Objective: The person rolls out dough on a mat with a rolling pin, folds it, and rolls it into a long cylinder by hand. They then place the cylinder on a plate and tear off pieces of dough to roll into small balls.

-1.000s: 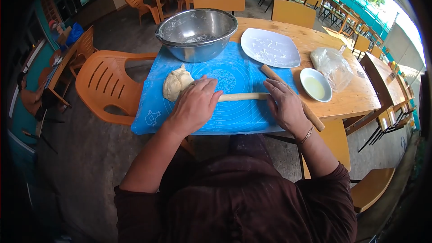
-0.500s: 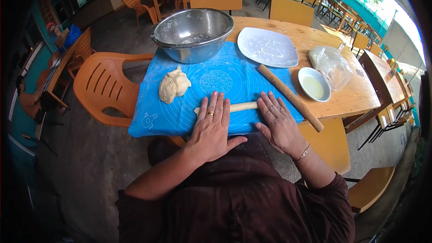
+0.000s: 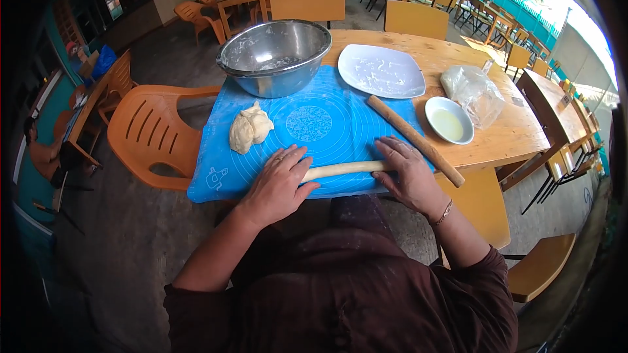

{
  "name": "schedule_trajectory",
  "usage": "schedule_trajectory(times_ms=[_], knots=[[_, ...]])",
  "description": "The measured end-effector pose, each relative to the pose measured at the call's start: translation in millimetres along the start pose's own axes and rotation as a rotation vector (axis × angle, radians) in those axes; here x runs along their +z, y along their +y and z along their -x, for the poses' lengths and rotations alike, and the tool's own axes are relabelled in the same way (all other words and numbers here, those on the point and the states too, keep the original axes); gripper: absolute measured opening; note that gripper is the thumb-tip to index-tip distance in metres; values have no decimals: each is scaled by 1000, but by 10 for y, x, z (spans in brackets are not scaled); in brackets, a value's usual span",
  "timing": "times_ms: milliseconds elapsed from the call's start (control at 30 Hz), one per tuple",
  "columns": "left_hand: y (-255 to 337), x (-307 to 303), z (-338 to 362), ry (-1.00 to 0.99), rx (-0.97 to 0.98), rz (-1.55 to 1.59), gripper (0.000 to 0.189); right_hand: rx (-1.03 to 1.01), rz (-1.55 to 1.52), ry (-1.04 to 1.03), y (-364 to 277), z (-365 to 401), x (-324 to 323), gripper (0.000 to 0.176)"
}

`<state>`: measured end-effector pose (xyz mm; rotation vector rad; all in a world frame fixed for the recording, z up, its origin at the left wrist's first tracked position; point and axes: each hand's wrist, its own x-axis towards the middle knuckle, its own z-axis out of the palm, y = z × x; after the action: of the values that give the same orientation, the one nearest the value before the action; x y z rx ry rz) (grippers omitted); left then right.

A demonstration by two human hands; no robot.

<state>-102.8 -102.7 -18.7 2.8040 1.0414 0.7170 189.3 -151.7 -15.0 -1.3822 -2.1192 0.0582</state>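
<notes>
A pale dough rope (image 3: 347, 170) lies across the near part of the blue silicone mat (image 3: 307, 95). My left hand (image 3: 278, 180) is closed over the rope's left end, fingers curved on the far side and thumb on the near side. At the other end, my right hand (image 3: 409, 173) curls around it the same way, the covered tip hidden. A lump of dough (image 3: 250, 127) rests on the mat beyond my left hand. The wooden rolling pin (image 3: 415, 139) lies slanted just past my right hand, partly off the mat.
On the wooden table (image 3: 510, 147) stand a large metal bowl (image 3: 275, 82), a flour-dusted white plate (image 3: 381, 72), a small bowl of yellowish liquid (image 3: 449, 122) and a clear plastic bag (image 3: 474, 95). An orange chair (image 3: 154, 134) is at the left. Someone sits far left (image 3: 46, 147).
My hands have gone from lying flat on the rope to curling around its ends. They are farther apart, and the rope lies nearer to me, with more of it showing.
</notes>
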Motion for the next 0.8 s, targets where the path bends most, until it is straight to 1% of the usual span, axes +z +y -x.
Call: schedule_trajectory(times_ms=[33, 67, 133, 167, 233, 267, 333, 367, 433, 467, 533, 567, 633, 667, 700, 733, 800], knots=[[3, 0, 17, 34, 11, 8, 43, -54, 8, -15, 64, 8, 36, 41], [4, -20, 22, 34, 15, 5, 43, -52, 8, -10, 90, 9, 19, 41], [24, -71, 46, 2, 16, 53, 36, -66, -43, -42, 121, 19, 10, 34], [44, -108, 41, -2, 13, 53, 36, -64, -47, -44, 99, 5, -24, 34], [76, -214, -6, -91, -27, 108, 29, -8, -169, -115, 11, -59, -169, 26], [95, -273, -35, -92, -28, 106, 29, -10, -171, -114, -7, -76, -215, 26], [128, -381, -105, -177, -123, 187, 26, 82, -277, -148, -25, -96, -299, 22], [126, -425, -143, -178, -122, 186, 26, 83, -277, -146, -27, -109, -345, 22], [92, -496, -238, -144, -50, 300, 25, 113, -362, -143, -12, -149, -441, 23], [72, -508, -308, -145, -45, 298, 25, 114, -360, -138, 13, -173, -486, 23], [32, -529, -481, -60, 21, 363, 25, 203, -462, -133, 71, -239, -587, 22], [18, -544, -592, -60, 28, 363, 25, 233, -396, -150, 65, -301, -673, 21], [8, -567, -853, -148, -127, 451, 26, 267, -351, -144, 119, -428, -780, 22], [-6, -546, -990, -147, -118, 451, 26, 299, -311, -144, 166, -501, -831, 22], [-33, -495, -1132, -135, -128, 410, 26, 267, -315, -148, 306, -589, -849, 23], [-64, -441, -1279, -122, -138, 369, 26, 284, -331, -146, 407, -697, -883, 24], [-153, -299, -1583, -101, -105, 356, 26, 326, -306, -105, 638, -895, -924, 25]])
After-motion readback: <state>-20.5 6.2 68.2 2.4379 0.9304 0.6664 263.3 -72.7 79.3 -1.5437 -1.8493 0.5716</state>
